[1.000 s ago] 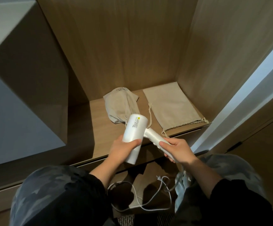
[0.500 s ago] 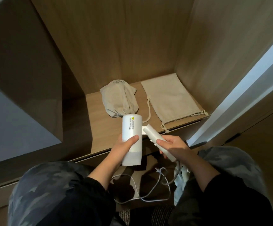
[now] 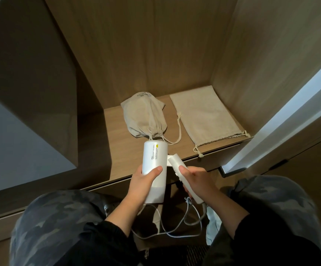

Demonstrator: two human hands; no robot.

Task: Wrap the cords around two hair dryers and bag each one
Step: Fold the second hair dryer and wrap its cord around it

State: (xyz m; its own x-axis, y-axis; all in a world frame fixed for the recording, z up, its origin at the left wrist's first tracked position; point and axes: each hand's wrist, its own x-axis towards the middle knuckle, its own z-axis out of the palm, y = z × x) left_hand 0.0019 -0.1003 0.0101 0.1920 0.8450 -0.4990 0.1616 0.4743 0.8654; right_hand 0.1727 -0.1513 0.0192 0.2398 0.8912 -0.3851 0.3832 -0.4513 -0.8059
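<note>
I hold a white hair dryer (image 3: pixel 154 158) over the front edge of a wooden shelf (image 3: pixel 117 150). My left hand (image 3: pixel 143 184) grips its round barrel. My right hand (image 3: pixel 198 181) grips the folding handle, which is angled in close to the barrel. Its white cord (image 3: pixel 175 234) hangs loose in loops below my hands. A full beige drawstring bag (image 3: pixel 143 116), cinched shut, lies on the shelf just beyond the dryer. To its right lies a flat empty beige bag (image 3: pixel 203 116).
The shelf sits in a wooden alcove with tall panels behind and to the right (image 3: pixel 271 54). A dark cabinet block (image 3: pixel 31 83) juts in on the left. My knees in camouflage trousers (image 3: pixel 59 227) frame the bottom. A white door edge (image 3: pixel 280 121) runs on the right.
The dryer's barrel has swung upright and the handle has folded closer to it. Both hands have come nearer together.
</note>
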